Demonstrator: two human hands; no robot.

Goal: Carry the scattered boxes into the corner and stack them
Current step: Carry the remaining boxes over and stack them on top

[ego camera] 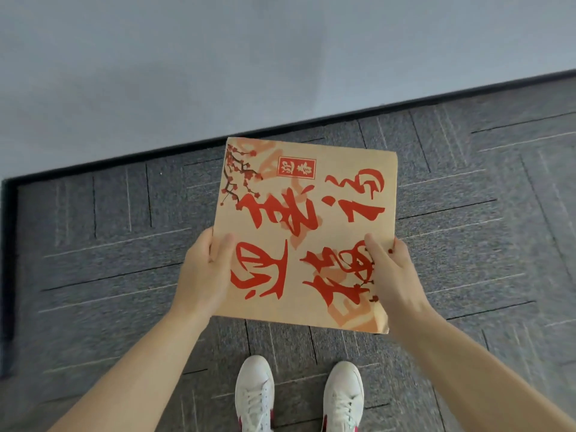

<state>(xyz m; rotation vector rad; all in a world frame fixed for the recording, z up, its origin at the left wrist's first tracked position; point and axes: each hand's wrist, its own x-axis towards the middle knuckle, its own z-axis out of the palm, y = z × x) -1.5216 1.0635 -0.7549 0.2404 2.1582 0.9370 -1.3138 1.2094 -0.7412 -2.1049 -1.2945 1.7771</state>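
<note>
A flat tan cardboard box with red calligraphy and a plum-blossom print is held level in front of me, above the carpet. My left hand grips its left edge, thumb on top and fingers underneath. My right hand grips its right edge the same way, thumb lying across the printed lid. Only the box's top face shows; its sides and underside are hidden. No other boxes are in view.
Grey patterned carpet tiles cover the floor. A pale wall with a dark baseboard runs across ahead, meeting another baseboard at a corner on the left. My white shoes stand below the box.
</note>
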